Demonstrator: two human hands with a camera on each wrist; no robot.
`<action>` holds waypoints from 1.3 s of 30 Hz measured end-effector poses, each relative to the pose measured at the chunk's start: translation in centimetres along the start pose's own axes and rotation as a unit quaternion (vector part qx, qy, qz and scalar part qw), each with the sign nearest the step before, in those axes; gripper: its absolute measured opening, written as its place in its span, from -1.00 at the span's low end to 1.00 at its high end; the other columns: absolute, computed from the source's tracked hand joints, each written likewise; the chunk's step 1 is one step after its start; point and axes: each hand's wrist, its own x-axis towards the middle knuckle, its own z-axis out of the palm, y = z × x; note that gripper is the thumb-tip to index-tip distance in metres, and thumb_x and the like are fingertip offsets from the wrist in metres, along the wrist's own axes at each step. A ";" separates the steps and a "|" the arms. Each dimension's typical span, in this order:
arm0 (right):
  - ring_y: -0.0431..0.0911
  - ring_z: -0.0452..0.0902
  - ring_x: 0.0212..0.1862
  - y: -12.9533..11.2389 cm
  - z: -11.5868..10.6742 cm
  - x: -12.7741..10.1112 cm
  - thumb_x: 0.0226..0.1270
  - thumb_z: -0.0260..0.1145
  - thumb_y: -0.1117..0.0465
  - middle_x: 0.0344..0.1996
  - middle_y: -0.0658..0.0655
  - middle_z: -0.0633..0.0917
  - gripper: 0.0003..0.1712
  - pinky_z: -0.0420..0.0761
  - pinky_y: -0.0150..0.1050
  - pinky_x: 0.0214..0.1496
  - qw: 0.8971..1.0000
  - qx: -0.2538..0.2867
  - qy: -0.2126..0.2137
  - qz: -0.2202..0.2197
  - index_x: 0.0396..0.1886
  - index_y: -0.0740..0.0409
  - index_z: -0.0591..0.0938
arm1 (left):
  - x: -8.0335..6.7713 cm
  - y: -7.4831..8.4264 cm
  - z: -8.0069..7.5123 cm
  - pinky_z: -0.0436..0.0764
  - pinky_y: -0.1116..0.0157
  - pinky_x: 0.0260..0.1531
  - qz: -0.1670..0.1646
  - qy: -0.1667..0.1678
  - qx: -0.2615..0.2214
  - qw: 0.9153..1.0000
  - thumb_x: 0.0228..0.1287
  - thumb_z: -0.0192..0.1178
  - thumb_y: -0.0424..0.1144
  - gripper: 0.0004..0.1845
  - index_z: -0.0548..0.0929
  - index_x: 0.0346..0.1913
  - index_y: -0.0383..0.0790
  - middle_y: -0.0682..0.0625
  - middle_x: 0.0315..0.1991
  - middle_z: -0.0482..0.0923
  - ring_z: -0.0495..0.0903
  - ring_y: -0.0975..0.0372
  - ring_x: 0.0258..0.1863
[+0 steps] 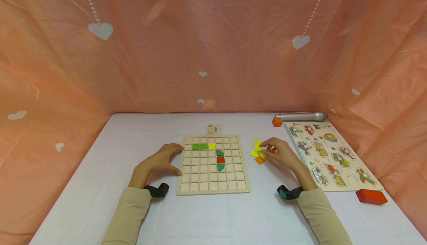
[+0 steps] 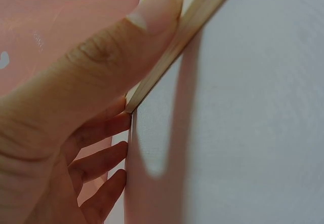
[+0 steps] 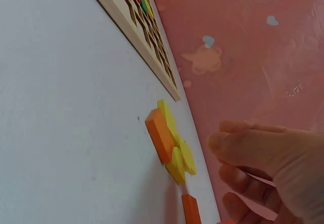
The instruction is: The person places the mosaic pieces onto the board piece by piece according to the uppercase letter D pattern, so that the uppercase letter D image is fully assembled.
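Head view: your left hand point(image 1: 162, 161) braces the grid board point(image 1: 213, 185), fingers spread; your right hand point(image 1: 279, 151) sits relaxed over the tiles point(image 1: 257, 152).
Left wrist view: thumb point(image 2: 126, 36) on the board's edge.
Right wrist view: fingers point(image 3: 253, 148) loose, gripping nothing, tiles just beside them.

The light is soft and even, tinted pink by the backdrop point(image 1: 213, 45). The head view is sharp, though its edges bend a little. In the left wrist view the thumb point(image 2: 91, 67) is blurred and throws a narrow shadow on the counter point(image 2: 263, 133). The light perhaps comes from above.
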 end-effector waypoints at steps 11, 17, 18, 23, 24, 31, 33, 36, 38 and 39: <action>-0.15 0.43 -0.36 1.2 0.7 -0.2 -0.01 0.47 0.25 -0.43 0.04 0.60 -0.76 0.47 -0.26 -0.28 0.997 -0.037 -0.036 0.059 -0.32 0.25 0.66 | 0.0 0.0 0.0 0.28 -0.03 0.22 0.005 0.004 0.003 1.000 -0.32 0.54 -0.03 -0.05 0.39 0.19 -0.43 -0.28 0.19 0.36 0.29 -0.11 0.18; -0.12 0.46 -0.33 1.1 0.6 -0.3 0.02 0.43 0.30 -0.38 0.08 0.63 -0.79 0.51 -0.23 -0.24 0.996 -0.037 -0.049 0.067 -0.31 0.27 0.67 | 0.0 0.0 0.0 0.28 -0.02 0.22 0.003 0.003 0.005 1.000 -0.32 0.54 -0.03 -0.04 0.39 0.20 -0.44 -0.27 0.18 0.37 0.29 -0.11 0.18; -0.12 0.47 -0.32 1.1 0.5 -0.3 0.02 0.42 0.32 -0.37 0.09 0.63 -0.79 0.51 -0.22 -0.24 0.996 -0.035 -0.052 0.066 -0.30 0.28 0.67 | 0.0 0.0 0.0 0.28 -0.02 0.22 0.003 0.003 0.005 1.000 -0.32 0.54 -0.03 -0.04 0.39 0.20 -0.44 -0.27 0.18 0.37 0.29 -0.11 0.18; -0.09 0.45 -0.30 0.8 0.6 -0.2 -0.03 0.32 0.42 -0.33 0.13 0.63 -0.75 0.49 -0.20 -0.22 0.996 -0.033 -0.060 0.060 -0.26 0.31 0.66 | 0.0 0.0 0.0 0.27 -0.03 0.23 0.000 0.000 0.001 1.000 -0.32 0.55 -0.04 -0.04 0.39 0.20 -0.44 -0.28 0.19 0.35 0.28 -0.12 0.19; -0.09 0.44 -0.31 0.8 0.6 -0.2 -0.05 0.31 0.43 -0.34 0.13 0.63 -0.74 0.48 -0.20 -0.23 0.996 -0.035 -0.059 0.058 -0.26 0.31 0.66 | 0.0 0.0 0.0 0.27 -0.04 0.23 -0.001 0.000 0.000 1.000 -0.31 0.55 -0.04 -0.04 0.39 0.20 -0.43 -0.28 0.19 0.35 0.28 -0.12 0.19; -0.10 0.44 -0.32 1.3 0.5 -0.3 0.00 0.38 0.36 -0.35 0.08 0.63 -0.77 0.48 -0.22 -0.24 0.995 -0.051 -0.052 0.062 -0.26 0.24 0.69 | 0.0 0.0 0.0 0.27 -0.03 0.23 0.000 0.000 0.002 1.000 -0.31 0.55 -0.04 -0.05 0.39 0.20 -0.43 -0.29 0.19 0.35 0.28 -0.12 0.19; -0.11 0.45 -0.32 1.2 0.4 -0.3 0.02 0.39 0.33 -0.34 0.07 0.64 -0.78 0.49 -0.23 -0.25 0.996 -0.052 -0.044 0.065 -0.26 0.21 0.69 | 0.0 0.1 0.1 0.27 -0.03 0.23 0.002 0.002 0.002 1.000 -0.31 0.54 -0.04 -0.05 0.39 0.20 -0.43 -0.29 0.19 0.35 0.28 -0.12 0.19; -0.09 0.45 -0.31 0.4 0.3 0.0 0.03 0.41 0.32 -0.31 0.07 0.64 -0.77 0.51 -0.22 -0.25 0.998 -0.027 -0.029 0.057 -0.25 0.20 0.69 | 0.0 0.1 0.1 0.27 -0.03 0.23 0.003 0.005 -0.001 1.000 -0.31 0.55 -0.05 -0.06 0.39 0.19 -0.44 -0.29 0.18 0.36 0.29 -0.12 0.19; -0.06 0.46 -0.29 -0.4 0.4 0.3 0.03 0.40 0.34 -0.30 0.09 0.64 -0.78 0.53 -0.18 -0.23 0.999 -0.006 -0.019 0.028 -0.25 0.21 0.69 | 0.0 0.1 0.0 0.27 -0.04 0.22 0.004 0.005 0.000 1.000 -0.31 0.54 -0.05 -0.06 0.39 0.19 -0.45 -0.30 0.18 0.35 0.28 -0.13 0.19; -0.04 0.47 -0.28 -0.8 0.6 0.4 0.02 0.40 0.35 -0.29 0.10 0.65 -0.78 0.54 -0.15 -0.22 1.000 0.007 -0.015 0.012 -0.26 0.22 0.69 | 0.0 0.1 0.0 0.27 -0.04 0.23 0.004 0.004 -0.001 1.000 -0.31 0.54 -0.05 -0.06 0.39 0.19 -0.45 -0.30 0.18 0.35 0.28 -0.13 0.19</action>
